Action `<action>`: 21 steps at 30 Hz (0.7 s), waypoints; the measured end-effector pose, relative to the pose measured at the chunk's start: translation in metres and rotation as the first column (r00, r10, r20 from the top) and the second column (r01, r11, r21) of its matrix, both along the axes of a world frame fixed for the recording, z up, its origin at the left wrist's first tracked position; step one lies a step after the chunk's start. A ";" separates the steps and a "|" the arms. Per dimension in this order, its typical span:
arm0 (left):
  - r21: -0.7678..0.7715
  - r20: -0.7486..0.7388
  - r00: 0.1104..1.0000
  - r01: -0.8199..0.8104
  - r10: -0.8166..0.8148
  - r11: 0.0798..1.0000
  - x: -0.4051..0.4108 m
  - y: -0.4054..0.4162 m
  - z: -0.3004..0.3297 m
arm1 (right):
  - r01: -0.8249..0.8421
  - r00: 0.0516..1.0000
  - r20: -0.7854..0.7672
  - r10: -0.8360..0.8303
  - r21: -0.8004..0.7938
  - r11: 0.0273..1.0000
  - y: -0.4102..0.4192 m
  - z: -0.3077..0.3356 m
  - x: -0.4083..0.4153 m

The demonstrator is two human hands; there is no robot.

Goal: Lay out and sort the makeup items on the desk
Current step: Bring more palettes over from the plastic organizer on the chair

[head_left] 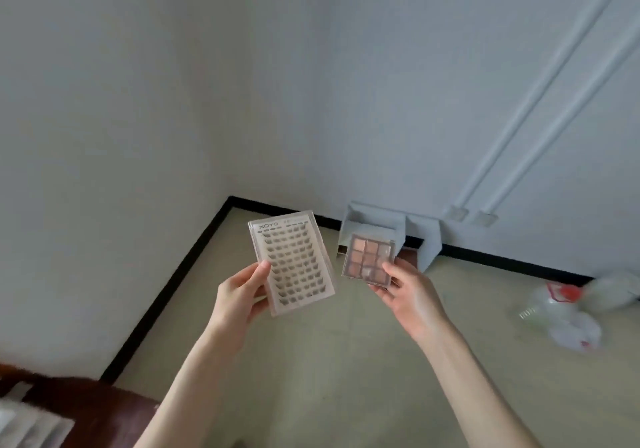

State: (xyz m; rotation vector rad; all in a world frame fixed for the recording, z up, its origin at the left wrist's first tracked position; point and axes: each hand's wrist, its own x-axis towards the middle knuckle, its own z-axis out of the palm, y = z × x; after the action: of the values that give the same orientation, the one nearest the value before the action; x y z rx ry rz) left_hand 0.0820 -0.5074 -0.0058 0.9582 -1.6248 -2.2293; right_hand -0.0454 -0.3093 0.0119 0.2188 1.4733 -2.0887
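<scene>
Left hand: the left hand [239, 295] is raised at the centre of the frame, thumb pressed on the front of a false-lash tray and the fingers curled behind its lower left edge, so it grips the tray.
False-lash tray: the false-lash tray [294, 262] is a clear flat case with a pale card printed "XOYO" at the top and rows of small dark lash clusters below; it is held in the air, tilted with its top leaning toward the upper left.
Right hand: the right hand [407, 293] is just right of centre, thumb on the lower right corner of an eyeshadow palette and the fingers underneath, pinching it.
Eyeshadow palette: the eyeshadow palette [370, 260] is a small square clear case with a grid of nine pink-brown pans, held in the air just right of the lash tray, the two apart.
White organiser: a white organiser [419, 236] with open compartments stands on the floor against the wall, directly behind the palette.
Plastic bags: crumpled clear and white plastic bags [561, 312] with red print lie on the floor at the right edge.
Floor: the beige floor [329, 361] meets a black baseboard [166, 285] along the walls.
Desk: a dark brown desk [97, 409] corner shows at the lower left, with blurred pale packets [27, 427] on it.
Wall conduits: two white conduits [554, 84] run diagonally down the wall at the upper right.
</scene>
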 end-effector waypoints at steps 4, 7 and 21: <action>-0.014 -0.026 0.969 0.247 -0.248 0.969 -0.096 0.081 0.012 | 0.236 0.971 -0.032 -0.236 0.005 0.972 0.112 0.008 -0.038; -0.027 -0.037 0.902 0.429 -0.429 0.903 -0.159 0.146 0.014 | 0.418 0.908 -0.042 -0.417 0.007 0.908 0.189 0.006 -0.056; 0.060 0.009 0.412 0.909 -0.911 0.412 -0.389 0.443 0.003 | 0.906 0.422 -0.002 -0.906 0.029 0.422 0.453 -0.005 -0.131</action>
State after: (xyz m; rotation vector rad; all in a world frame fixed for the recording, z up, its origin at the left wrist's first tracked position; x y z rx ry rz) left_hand -0.3074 -0.0639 -0.0030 -0.0320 -2.5448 -2.8601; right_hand -0.1762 0.1440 0.0066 1.3288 1.5216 -2.8552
